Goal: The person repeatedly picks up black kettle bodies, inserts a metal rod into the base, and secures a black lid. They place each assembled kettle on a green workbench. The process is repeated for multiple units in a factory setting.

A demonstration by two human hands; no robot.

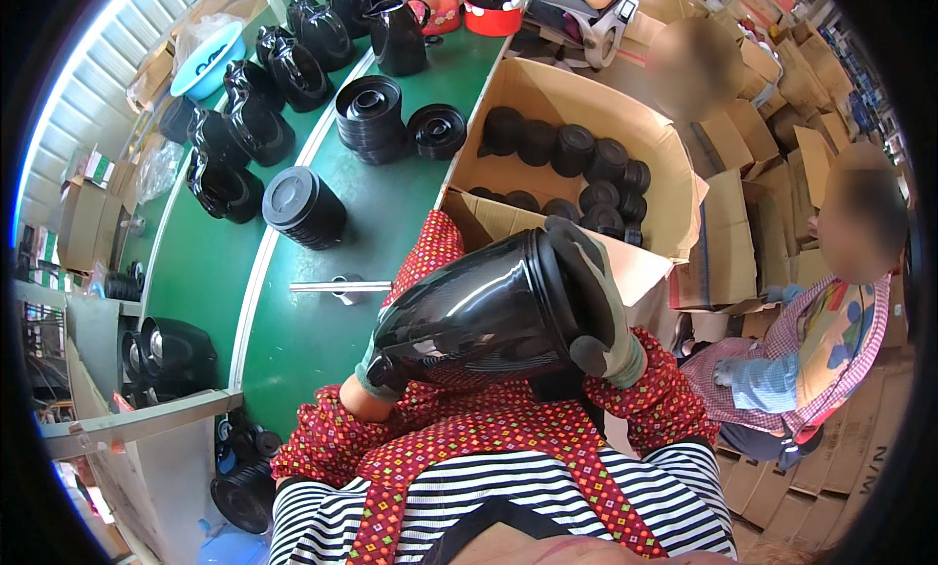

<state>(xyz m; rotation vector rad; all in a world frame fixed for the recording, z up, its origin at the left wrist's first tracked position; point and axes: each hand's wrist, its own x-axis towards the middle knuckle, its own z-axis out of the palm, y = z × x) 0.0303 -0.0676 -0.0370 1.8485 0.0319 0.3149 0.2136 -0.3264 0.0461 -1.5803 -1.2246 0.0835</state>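
Just beyond the held jug [469,311], a box [552,84] contains round black parts [575,151].

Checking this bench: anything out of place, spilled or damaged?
No spill or damage shows, including on the held glossy black tapered jug. Only the slim silver metal rod seems stray, lying on the green tabletop apart from the round black stacks; it may belong there.

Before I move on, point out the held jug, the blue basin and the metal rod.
Jug [464,316], head view: side of its body.
Blue basin [224,71], head view: its wall.
Metal rod [320,287], head view: along its shaft.
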